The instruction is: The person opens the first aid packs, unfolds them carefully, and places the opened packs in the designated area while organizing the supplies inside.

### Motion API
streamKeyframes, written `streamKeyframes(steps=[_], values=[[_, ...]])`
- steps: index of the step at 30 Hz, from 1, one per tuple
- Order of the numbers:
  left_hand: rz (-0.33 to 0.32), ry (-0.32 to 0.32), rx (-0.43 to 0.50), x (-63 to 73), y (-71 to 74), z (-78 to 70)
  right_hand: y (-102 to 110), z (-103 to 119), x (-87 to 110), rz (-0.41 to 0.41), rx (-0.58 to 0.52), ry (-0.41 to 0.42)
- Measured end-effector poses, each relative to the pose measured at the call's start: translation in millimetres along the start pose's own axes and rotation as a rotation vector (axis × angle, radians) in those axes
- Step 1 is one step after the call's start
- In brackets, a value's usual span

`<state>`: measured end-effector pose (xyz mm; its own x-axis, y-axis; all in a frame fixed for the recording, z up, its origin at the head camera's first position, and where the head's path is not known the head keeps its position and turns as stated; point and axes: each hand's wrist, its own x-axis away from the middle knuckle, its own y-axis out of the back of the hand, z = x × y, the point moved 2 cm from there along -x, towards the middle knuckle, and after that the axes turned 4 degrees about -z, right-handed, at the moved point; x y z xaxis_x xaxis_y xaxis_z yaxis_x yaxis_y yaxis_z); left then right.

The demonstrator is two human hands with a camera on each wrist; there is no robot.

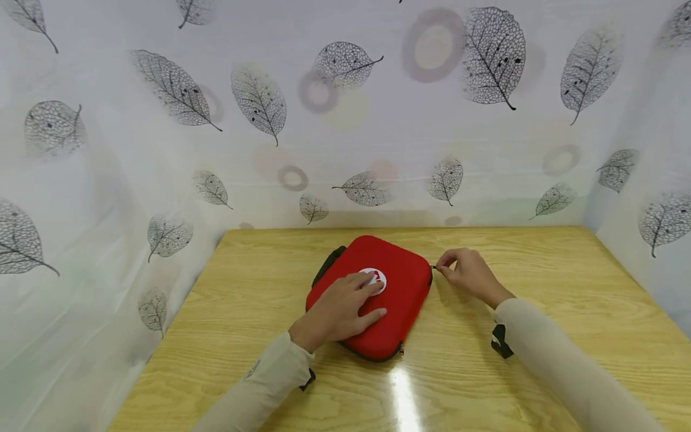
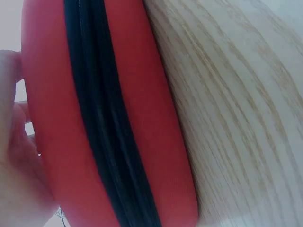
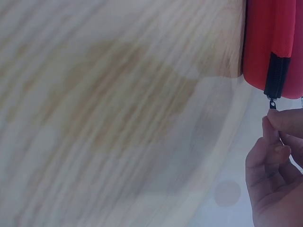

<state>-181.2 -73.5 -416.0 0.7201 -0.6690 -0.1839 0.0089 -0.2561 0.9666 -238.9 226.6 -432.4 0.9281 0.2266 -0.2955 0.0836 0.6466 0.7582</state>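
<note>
A red zippered case (image 1: 396,258) with a white round logo lies flat on the wooden table. My left hand (image 1: 342,306) rests on its lid with the fingers spread, partly over the logo. At the case's far right corner, my right hand (image 1: 472,275) pinches a small zipper pull (image 3: 272,104) between thumb and fingertips. A second zipper pull (image 1: 402,350) hangs at the near corner. Black zipper tape (image 2: 102,109) runs along the case's side in the left wrist view. The case looks closed along the edges that show; its contents are hidden.
A black handle (image 1: 328,265) sticks out on the case's left side. The wooden table (image 1: 259,282) extends around it, lit by a bright reflection near the front. A pale leaf-printed sheet (image 1: 378,132) stands behind the table and at both sides.
</note>
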Motion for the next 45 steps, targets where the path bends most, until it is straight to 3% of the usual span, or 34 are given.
streamKeyframes(steps=[12,18,30,45], values=[[-0.017,-0.028,0.068,1.0,-5.8,-0.9,-4.5,-3.4,-16.2,0.017,-0.015,-0.041],[0.033,0.018,0.129,1.0,-11.6,0.8,-6.1,-6.6,-20.8,0.022,-0.024,-0.064],[-0.037,0.010,0.037,-4.5,-18.1,-7.3,-5.6,-6.3,-18.2,0.005,-0.031,-0.054],[-0.094,0.016,0.015,-7.0,-22.9,-13.4,0.6,-6.4,-11.4,0.002,-0.057,-0.036]])
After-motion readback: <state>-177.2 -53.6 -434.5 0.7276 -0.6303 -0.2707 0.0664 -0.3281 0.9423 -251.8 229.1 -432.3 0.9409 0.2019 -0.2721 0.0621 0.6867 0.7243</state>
